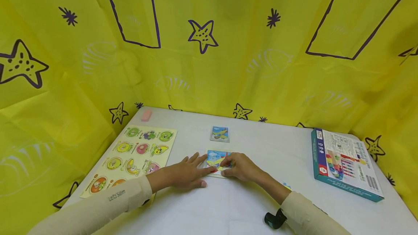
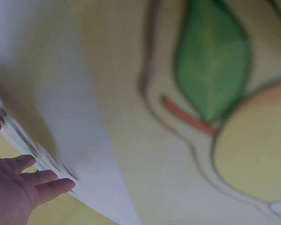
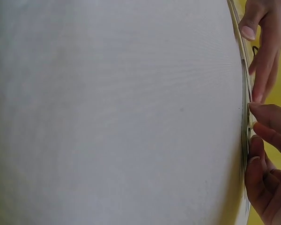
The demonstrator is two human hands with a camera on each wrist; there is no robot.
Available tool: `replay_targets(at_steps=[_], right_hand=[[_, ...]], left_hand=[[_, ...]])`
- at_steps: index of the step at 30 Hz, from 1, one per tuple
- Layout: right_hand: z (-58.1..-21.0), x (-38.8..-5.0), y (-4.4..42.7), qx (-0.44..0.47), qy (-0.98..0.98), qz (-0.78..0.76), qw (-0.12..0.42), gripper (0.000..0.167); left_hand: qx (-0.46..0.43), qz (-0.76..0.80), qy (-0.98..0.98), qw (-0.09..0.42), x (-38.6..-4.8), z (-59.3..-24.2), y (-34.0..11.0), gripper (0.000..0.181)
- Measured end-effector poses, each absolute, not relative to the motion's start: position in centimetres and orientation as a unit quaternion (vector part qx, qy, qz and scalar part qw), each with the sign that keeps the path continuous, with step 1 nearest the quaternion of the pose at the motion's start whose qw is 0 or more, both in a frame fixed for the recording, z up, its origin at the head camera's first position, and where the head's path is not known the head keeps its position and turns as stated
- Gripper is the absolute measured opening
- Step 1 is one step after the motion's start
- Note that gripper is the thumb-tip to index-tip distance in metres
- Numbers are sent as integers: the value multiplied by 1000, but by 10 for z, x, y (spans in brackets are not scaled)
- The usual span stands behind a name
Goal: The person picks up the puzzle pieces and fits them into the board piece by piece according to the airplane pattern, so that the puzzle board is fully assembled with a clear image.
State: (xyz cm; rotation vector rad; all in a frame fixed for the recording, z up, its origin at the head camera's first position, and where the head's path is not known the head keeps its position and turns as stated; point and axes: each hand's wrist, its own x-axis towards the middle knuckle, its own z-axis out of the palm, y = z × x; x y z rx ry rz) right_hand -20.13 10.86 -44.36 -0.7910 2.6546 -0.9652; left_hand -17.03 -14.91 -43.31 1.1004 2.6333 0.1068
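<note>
A small picture puzzle (image 1: pixel 213 156) with a blue sky and a yellow airplane lies flat on a pale board in the middle of the table. My left hand (image 1: pixel 189 173) spreads its fingers at the puzzle's left edge, with fingertips touching it. From the right, my right hand (image 1: pixel 243 167) curls its thumb and fingers over the lower right part, where they pinch a puzzle piece mostly hidden by the fingers. The right wrist view has both hands meeting at the thin board (image 3: pixel 245 103). In the left wrist view, the left hand (image 2: pixel 18 187) appears palm side with fingers apart.
A finished-looking airplane picture card (image 1: pixel 220 134) lies behind the puzzle. To the left is a fruit board (image 1: pixel 171 137), with a pink block (image 1: pixel 146 115) beyond it. A teal-edged box (image 1: pixel 349 162) lies at right. A black object (image 1: pixel 273 220) is near the right sleeve.
</note>
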Motion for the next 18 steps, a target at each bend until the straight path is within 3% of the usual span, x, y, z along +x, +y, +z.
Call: replay_targets(at_steps=[18], right_hand=[[-442, -203, 107, -263, 897, -334, 119, 14]], left_hand=[[377, 29, 913, 150, -169, -434, -146, 60]])
